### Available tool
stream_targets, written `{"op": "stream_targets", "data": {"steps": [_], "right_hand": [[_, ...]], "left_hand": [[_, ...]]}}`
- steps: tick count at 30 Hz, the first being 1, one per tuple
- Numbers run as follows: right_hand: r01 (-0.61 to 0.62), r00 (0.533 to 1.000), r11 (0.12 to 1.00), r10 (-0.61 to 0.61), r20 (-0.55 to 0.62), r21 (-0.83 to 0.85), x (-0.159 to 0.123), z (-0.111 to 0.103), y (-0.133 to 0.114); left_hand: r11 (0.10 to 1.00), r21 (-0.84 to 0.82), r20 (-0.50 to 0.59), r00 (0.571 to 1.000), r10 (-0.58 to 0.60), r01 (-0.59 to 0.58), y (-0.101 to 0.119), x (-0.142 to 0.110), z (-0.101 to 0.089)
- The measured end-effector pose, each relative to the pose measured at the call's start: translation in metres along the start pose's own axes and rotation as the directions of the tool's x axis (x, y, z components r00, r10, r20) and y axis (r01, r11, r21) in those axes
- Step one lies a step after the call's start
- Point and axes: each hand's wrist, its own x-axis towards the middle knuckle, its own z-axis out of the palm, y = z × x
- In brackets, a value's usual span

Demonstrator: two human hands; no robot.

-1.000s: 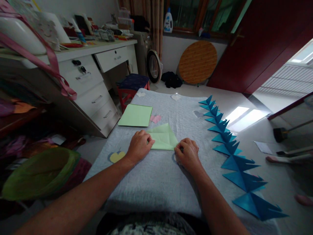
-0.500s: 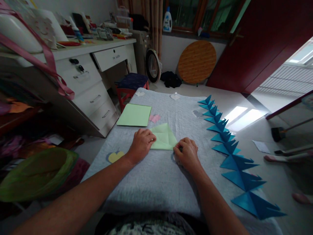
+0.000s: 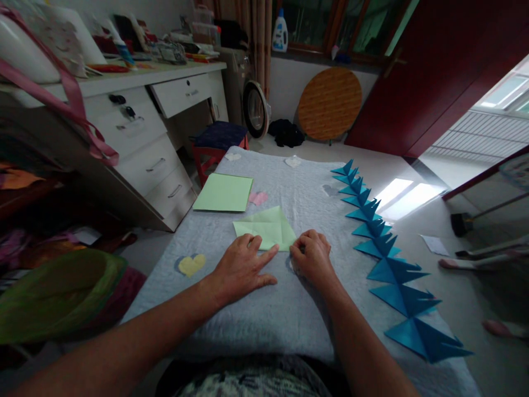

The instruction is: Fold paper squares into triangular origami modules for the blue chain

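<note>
A light green sheet of origami paper (image 3: 268,223), partly folded and creased, lies on the cloth-covered table in front of me. My left hand (image 3: 246,264) rests across its near edge with the fingers spread, the index finger reaching along the fold and the thumb on the cloth. At the right corner of the paper, my right hand (image 3: 312,253) has its fingers pinched together on that corner. Just beyond, to the left, lies a flat stack of green paper (image 3: 225,193).
A long row of folded blue paper pieces (image 3: 384,270) runs along the table's right side. The grey tablecloth (image 3: 264,325) has heart patches. Left of the table stand a white desk (image 3: 136,132), a red stool (image 3: 219,138) and a green-rimmed basket (image 3: 61,292).
My left hand has let go of the paper's left corner, spread its fingers and slid right along the near edge. My right hand keeps its pinch at the right corner.
</note>
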Motion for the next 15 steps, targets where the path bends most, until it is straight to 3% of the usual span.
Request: {"op": "stream_targets", "data": {"steps": [4, 10, 15], "right_hand": [[0.021, 1.000, 1.000, -0.020, 0.019, -0.012, 0.000, 0.001, 0.002], [0.028, 0.999, 0.998, -0.027, 0.030, -0.049, 0.001, 0.002, 0.002], [0.023, 0.999, 0.998, -0.020, 0.047, -0.062, 0.001, 0.002, 0.001]], "left_hand": [[1.000, -0.020, 0.005, 1.000, -0.011, 0.011, -0.003, -0.001, 0.006], [0.989, -0.087, 0.031, 0.992, 0.120, -0.117, -0.007, -0.002, 0.016], [0.982, -0.136, 0.065, 0.988, 0.138, -0.128, -0.010, -0.003, 0.015]]}}
